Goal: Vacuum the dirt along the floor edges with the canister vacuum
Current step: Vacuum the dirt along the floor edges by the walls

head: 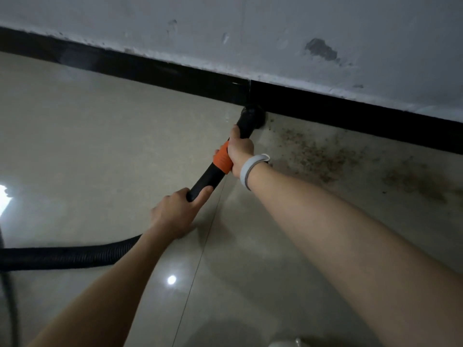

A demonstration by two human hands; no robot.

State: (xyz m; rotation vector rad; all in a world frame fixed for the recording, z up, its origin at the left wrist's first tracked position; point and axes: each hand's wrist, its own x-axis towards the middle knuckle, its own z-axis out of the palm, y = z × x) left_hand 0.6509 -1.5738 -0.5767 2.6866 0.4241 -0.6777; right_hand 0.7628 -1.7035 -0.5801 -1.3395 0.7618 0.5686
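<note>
A black vacuum wand (208, 177) with an orange collar (222, 159) points up and right toward the wall. Its round black nozzle (252, 116) sits on the floor against the black baseboard (160, 71). My right hand (240, 151) grips the wand just behind the nozzle, partly over the orange collar. Lower down, my left hand (175, 211) grips the wand's end where the ribbed black hose (67, 257) begins. Brown dirt (315, 151) is scattered over the tiles to the right of the nozzle, along the baseboard.
Glossy beige floor tiles (100, 136) spread left and toward me, with a grout line (200, 259) running under the wand. The white wall (275, 33) above the baseboard is scuffed. A pale wristband (250, 171) is on my right wrist. A dark cord (10, 296) hangs at the left edge.
</note>
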